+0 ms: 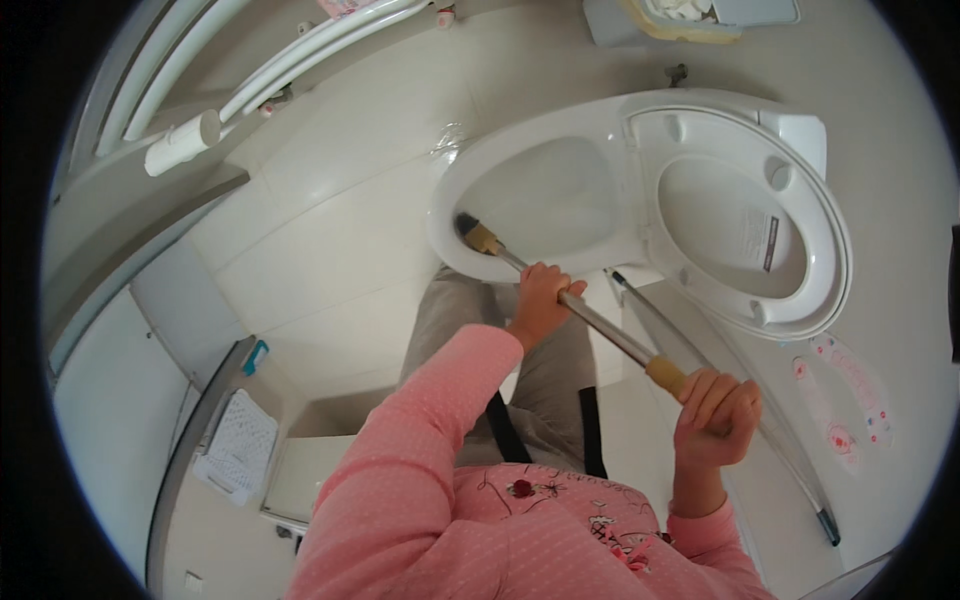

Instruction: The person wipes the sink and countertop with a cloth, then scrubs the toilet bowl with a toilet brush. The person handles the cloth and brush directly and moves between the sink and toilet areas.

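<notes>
A long-handled toilet brush (615,330) with a metal shaft and tan fittings slants across the view. Its dark bristle head (466,223) rests inside the front rim of a white toilet bowl (555,180). My left hand (541,300) is wrapped around the shaft, just outside the bowl's near edge. Lower right, my right hand (716,416) closes over the tan grip at the handle's end. The toilet seat and lid (825,247) are raised against the tank side.
A thin pole (667,322) leans along the wall right of the toilet. An open bin (622,26) with white contents stands beyond it. White towel-warmer pipes (322,52) run at upper left, and a white plastic basket (236,442) sits at lower left. Floor tiles (330,247) lie left of the bowl.
</notes>
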`<act>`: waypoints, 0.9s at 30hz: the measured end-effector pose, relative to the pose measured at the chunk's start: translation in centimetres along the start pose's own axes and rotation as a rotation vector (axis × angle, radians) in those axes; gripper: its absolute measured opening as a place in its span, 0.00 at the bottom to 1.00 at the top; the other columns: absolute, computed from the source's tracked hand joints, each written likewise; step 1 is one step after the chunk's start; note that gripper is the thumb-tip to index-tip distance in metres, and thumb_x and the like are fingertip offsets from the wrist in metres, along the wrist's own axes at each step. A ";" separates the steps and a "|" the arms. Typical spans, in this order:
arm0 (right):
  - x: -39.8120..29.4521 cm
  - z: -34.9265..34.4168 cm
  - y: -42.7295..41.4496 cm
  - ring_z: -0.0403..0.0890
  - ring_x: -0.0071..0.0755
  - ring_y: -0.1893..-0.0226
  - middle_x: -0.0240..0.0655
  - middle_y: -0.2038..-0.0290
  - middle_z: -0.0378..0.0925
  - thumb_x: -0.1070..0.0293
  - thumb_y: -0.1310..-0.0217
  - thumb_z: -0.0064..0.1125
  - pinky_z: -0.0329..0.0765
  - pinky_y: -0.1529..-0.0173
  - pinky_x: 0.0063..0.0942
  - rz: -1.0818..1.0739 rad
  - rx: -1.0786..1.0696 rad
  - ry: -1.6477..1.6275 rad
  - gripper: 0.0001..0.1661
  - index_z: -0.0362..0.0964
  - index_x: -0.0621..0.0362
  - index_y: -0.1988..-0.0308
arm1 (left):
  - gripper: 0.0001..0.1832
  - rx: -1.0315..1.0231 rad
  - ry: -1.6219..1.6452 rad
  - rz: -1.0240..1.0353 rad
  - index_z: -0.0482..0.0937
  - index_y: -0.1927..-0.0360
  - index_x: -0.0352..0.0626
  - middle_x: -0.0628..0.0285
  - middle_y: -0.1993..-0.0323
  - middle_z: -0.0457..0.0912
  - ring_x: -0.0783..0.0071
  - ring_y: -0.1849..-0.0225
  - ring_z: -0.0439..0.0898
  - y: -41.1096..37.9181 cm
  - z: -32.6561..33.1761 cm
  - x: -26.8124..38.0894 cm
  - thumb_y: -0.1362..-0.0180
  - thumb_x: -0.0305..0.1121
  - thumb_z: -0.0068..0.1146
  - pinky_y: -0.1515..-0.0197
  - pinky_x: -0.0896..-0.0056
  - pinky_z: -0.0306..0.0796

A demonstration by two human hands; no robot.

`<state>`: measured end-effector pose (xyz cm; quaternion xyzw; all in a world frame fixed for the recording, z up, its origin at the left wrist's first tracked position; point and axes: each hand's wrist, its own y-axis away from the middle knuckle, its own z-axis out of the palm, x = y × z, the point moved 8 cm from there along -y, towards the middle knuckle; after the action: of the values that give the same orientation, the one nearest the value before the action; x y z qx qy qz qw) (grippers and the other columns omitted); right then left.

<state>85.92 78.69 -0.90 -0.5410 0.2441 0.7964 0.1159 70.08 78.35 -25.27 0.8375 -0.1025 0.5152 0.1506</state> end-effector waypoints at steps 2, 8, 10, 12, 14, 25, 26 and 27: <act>-0.9 2.3 0.1 0.69 0.33 0.86 0.35 0.87 0.66 0.75 0.46 0.45 0.67 0.77 0.31 0.022 -0.205 0.256 0.14 0.58 0.54 0.83 | 0.19 -0.001 0.175 -0.031 0.63 0.86 0.44 0.61 0.83 0.64 0.59 0.73 0.65 0.5 3.2 0.4 0.50 0.29 0.63 0.64 0.62 0.57; -1.4 6.7 -1.3 0.57 0.36 0.89 0.30 0.88 0.53 0.83 0.70 0.55 0.52 0.84 0.29 0.009 -0.935 0.607 0.19 0.51 0.55 0.86 | 0.18 0.165 0.447 -0.082 0.62 0.83 0.40 0.60 0.79 0.62 0.62 0.72 0.61 -2.6 9.7 3.1 0.47 0.26 0.61 0.67 0.65 0.57; -0.9 7.5 -2.0 0.55 0.32 0.90 0.28 0.87 0.53 0.80 0.68 0.57 0.51 0.84 0.28 -0.034 -1.130 0.612 0.15 0.56 0.56 0.85 | 0.17 0.313 0.461 -0.053 0.62 0.82 0.39 0.60 0.78 0.62 0.63 0.71 0.62 -4.2 9.3 2.9 0.47 0.24 0.60 0.66 0.65 0.57; -2.1 9.9 -3.1 0.56 0.31 0.89 0.28 0.86 0.54 0.77 0.67 0.58 0.52 0.84 0.27 -0.139 -1.327 0.645 0.12 0.61 0.56 0.84 | 0.16 0.484 0.405 -0.022 0.62 0.82 0.39 0.60 0.78 0.61 0.64 0.71 0.62 -9.4 7.1 3.3 0.46 0.23 0.58 0.66 0.66 0.57; -3.3 10.0 -3.8 0.59 0.28 0.87 0.27 0.84 0.55 0.71 0.64 0.60 0.55 0.84 0.26 -0.253 -1.350 0.620 0.07 0.67 0.55 0.81 | 0.16 0.578 0.454 -0.062 0.62 0.83 0.39 0.61 0.78 0.61 0.64 0.71 0.62 -10.2 5.9 4.0 0.45 0.22 0.56 0.67 0.66 0.57; -1.9 4.9 1.6 0.59 0.31 0.87 0.27 0.86 0.53 0.71 0.65 0.57 0.56 0.82 0.25 0.070 -1.532 0.565 0.11 0.60 0.53 0.85 | 0.19 0.381 0.429 -0.125 0.59 0.85 0.41 0.62 0.80 0.61 0.64 0.76 0.61 -1.0 11.4 4.3 0.48 0.18 0.57 0.68 0.67 0.56; -1.9 5.9 0.6 0.58 0.32 0.88 0.27 0.86 0.53 0.73 0.66 0.56 0.55 0.83 0.26 -0.012 -1.519 0.591 0.13 0.57 0.53 0.85 | 0.19 0.382 0.420 -0.114 0.59 0.85 0.41 0.61 0.81 0.61 0.64 0.76 0.61 -2.0 11.8 3.6 0.49 0.18 0.57 0.68 0.67 0.56; -1.7 6.6 -0.5 0.58 0.32 0.88 0.28 0.86 0.53 0.75 0.66 0.55 0.54 0.84 0.27 -0.080 -1.501 0.612 0.15 0.54 0.53 0.86 | 0.18 0.490 0.404 -0.064 0.60 0.85 0.41 0.61 0.81 0.61 0.64 0.76 0.61 -3.7 10.7 3.7 0.48 0.18 0.57 0.68 0.67 0.57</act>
<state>81.48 82.60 2.44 -0.6766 -0.3539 0.5600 -0.3215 81.85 77.92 -27.06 0.7322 0.0831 0.6756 -0.0224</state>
